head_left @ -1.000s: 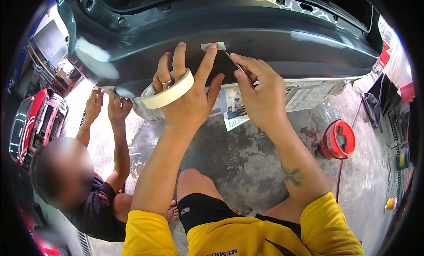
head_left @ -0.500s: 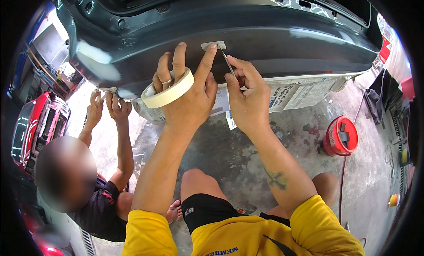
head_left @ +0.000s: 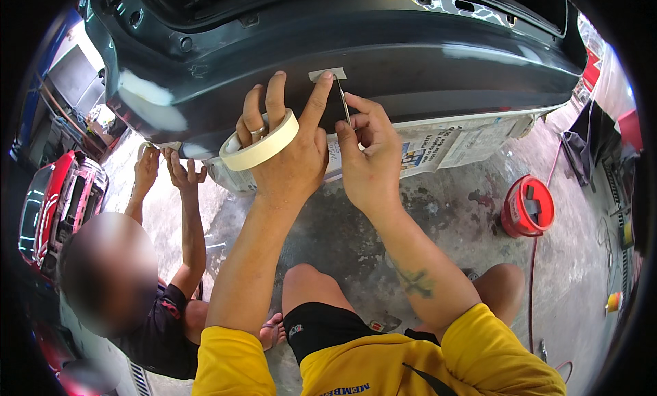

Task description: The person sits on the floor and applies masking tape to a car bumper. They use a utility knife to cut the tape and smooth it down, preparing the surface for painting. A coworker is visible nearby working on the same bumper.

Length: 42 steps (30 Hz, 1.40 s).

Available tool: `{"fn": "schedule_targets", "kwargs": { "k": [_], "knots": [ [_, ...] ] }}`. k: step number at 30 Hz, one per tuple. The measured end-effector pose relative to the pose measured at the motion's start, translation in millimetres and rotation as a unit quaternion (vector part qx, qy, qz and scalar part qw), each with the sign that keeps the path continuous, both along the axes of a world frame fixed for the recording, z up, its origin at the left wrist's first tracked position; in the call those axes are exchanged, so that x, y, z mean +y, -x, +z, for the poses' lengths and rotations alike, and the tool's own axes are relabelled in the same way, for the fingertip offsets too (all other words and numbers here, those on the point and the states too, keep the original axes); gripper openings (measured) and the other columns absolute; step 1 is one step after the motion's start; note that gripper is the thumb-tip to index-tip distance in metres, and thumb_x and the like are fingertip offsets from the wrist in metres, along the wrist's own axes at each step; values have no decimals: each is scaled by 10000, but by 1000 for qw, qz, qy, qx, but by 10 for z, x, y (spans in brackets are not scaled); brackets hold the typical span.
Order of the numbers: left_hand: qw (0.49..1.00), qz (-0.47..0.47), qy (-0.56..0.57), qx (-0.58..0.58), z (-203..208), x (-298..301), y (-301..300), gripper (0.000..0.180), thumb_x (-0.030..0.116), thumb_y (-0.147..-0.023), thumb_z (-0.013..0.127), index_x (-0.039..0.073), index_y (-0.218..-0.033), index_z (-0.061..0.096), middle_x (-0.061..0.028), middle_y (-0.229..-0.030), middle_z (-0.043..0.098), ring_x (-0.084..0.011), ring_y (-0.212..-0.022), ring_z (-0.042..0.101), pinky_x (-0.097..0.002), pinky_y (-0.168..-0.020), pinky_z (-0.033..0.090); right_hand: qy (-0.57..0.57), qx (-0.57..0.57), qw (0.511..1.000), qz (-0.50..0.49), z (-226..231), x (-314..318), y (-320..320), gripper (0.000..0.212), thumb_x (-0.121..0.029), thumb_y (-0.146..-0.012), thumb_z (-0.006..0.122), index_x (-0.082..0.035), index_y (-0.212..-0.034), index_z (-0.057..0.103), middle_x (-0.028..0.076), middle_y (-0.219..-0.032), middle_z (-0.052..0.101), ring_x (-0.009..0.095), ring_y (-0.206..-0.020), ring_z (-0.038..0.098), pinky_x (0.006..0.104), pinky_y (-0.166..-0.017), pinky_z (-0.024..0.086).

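Note:
A short pale strip of masking tape [head_left: 316, 76] lies on the dark car bumper [head_left: 424, 71]. The index fingertip of my left hand [head_left: 294, 146] presses on this strip. A roll of masking tape [head_left: 265, 152] hangs around other fingers of that hand, which are spread. Pinched in my right hand [head_left: 373, 156] is a thin metal blade [head_left: 344, 103], its tip up beside the left fingertip at the strip's lower edge. Whether the tip touches the tape is too small to tell.
Newspaper sheets [head_left: 445, 146] hang along the bumper's lower edge. At left, a co-worker [head_left: 154, 327] squats with both hands at the bumper's corner. A red bucket [head_left: 510, 215] and a hose [head_left: 532, 286] are on the concrete floor at right. A red car [head_left: 51, 204] stands far left.
My right hand has shifted slightly left, and the blade now stands more upright. My left index finger stays on the strip. The co-worker's fingers have opened a little.

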<state>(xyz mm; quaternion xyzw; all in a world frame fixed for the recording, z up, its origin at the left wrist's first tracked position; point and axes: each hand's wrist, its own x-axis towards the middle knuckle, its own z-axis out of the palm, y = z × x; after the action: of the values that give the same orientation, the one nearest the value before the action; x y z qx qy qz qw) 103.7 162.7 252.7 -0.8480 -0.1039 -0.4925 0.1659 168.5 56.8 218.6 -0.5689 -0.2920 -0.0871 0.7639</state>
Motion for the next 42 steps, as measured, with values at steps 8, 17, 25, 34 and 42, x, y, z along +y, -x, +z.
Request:
{"fn": "schedule_targets", "kwargs": {
  "k": [8, 17, 25, 34, 42],
  "knots": [
    [1000, 4, -20, 5, 13, 55, 32, 821, 76, -784, 726, 412, -1529, 654, -93, -1545, 516, -377, -1401, 453, -537, -1110, 394, -11, 36, 999, -2, 19, 89, 126, 378, 19, -1042, 679, -70, -1406, 628, 22, -920, 634, 84, -761, 571, 270, -668, 492],
    [1000, -1, -15, 4, 5, 57, 34, 832, 59, -784, 732, 415, -1531, 653, -93, -1551, 507, -372, -1405, 446, -545, -1106, 391, -36, 70, 996, 36, 17, 109, 156, 374, 20, -1042, 675, -68, -1402, 629, 24, -945, 646, 76, -771, 583, 259, -661, 497],
    [999, -19, -7, 26, 44, 72, 121, 848, 45, -788, 725, 381, -1560, 627, -86, -1580, 495, -376, -1418, 429, -540, -1114, 388, -64, 93, 993, 43, 35, 199, 223, 382, 33, -1048, 642, -62, -1414, 585, 52, -988, 632, 85, -789, 598, 263, -670, 509],
    [998, -35, -2, 44, 95, 108, 190, 824, 45, -803, 714, 312, -1577, 617, -91, -1598, 497, -380, -1421, 433, -542, -1122, 398, -99, 117, 987, 48, 18, 281, 279, 373, 10, -1061, 623, -46, -1424, 558, 69, -1008, 650, 101, -800, 641, 265, -696, 535],
    [998, -49, -1, 36, 87, 110, 200, 793, 40, -805, 706, 284, -1556, 639, -89, -1590, 514, -382, -1405, 447, -541, -1119, 414, -147, 160, 972, 87, 16, 321, 297, 373, 9, -1061, 631, -44, -1421, 550, 59, -995, 645, 87, -789, 630, 257, -673, 527]
  ]
}}
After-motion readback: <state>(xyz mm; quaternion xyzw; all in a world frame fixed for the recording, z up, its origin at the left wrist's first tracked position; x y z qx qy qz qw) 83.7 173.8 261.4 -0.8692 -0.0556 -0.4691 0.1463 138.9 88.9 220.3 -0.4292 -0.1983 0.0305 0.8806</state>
